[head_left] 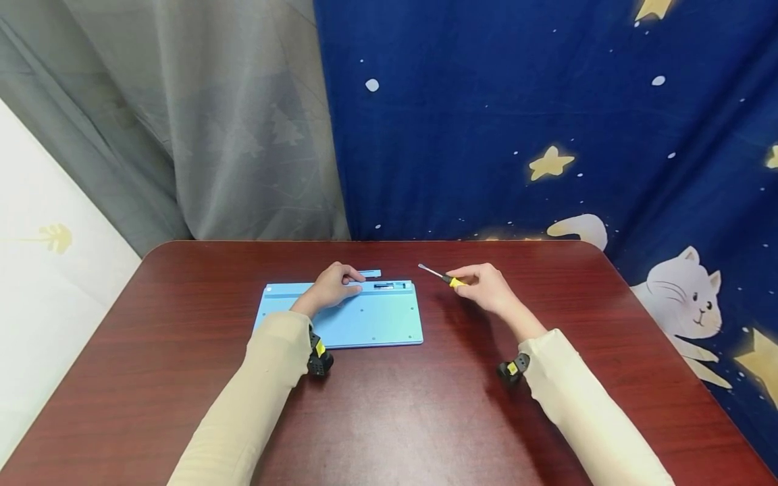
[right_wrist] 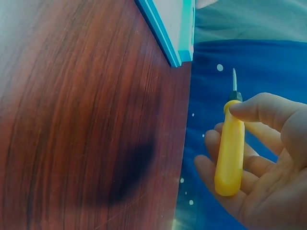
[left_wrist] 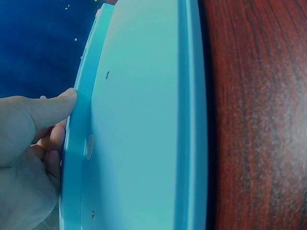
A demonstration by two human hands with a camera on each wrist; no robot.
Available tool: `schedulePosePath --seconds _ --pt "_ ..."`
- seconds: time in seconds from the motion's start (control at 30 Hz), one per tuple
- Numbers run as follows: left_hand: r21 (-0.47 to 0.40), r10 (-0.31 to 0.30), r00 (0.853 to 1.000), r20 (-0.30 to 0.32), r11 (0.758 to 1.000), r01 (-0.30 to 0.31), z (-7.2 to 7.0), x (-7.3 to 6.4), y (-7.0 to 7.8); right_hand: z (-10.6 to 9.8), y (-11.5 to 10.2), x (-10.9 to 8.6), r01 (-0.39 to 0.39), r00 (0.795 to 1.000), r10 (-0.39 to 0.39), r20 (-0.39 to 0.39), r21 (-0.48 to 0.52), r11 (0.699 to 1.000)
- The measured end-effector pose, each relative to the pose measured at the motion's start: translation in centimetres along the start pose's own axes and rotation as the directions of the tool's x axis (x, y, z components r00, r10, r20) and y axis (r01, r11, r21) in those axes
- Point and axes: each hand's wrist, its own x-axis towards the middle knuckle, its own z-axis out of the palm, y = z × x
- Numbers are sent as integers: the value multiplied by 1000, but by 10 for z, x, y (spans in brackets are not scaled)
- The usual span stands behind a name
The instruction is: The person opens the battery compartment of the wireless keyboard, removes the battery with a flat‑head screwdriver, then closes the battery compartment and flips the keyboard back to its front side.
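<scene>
A light-blue keyboard (head_left: 377,324) lies underside up on the table, small screws dotting its back. Near its far right corner a battery slot (head_left: 389,286) is uncovered, with something dark inside. Behind the far edge sits a narrow blue cover (head_left: 372,273), by the left fingertips. The left hand (head_left: 333,287) holds the keyboard's raised far edge, its thumb (left_wrist: 60,105) against that edge and the other fingers curled beyond it. To the keyboard's right, the right hand (head_left: 483,287) grips a screwdriver (right_wrist: 231,148) by its yellow handle, above the table, metal tip pointing away and leftward.
The dark red wooden table (head_left: 389,418) has rounded far corners. A grey curtain (head_left: 249,121) and a blue starry curtain (head_left: 456,121) hang right behind it. Black wrist cameras (head_left: 319,358) sit at both cream sleeves.
</scene>
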Motion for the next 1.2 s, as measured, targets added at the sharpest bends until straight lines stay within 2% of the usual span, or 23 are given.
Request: schedulePosePath --seconds 0.5,0.8,1.2 --pt "-2 21 1000 4 1000 -21 1 5 -5 7 -4 17 33 999 -34 -36 -16 999" --pt "-15 17 1000 2 1000 -17 -1 4 -3 12 -14 27 -44 998 43 -56 -16 999" --pt "-14 23 1000 0 1000 -23 0 6 -5 19 -19 35 -29 999 31 15 -93 995"
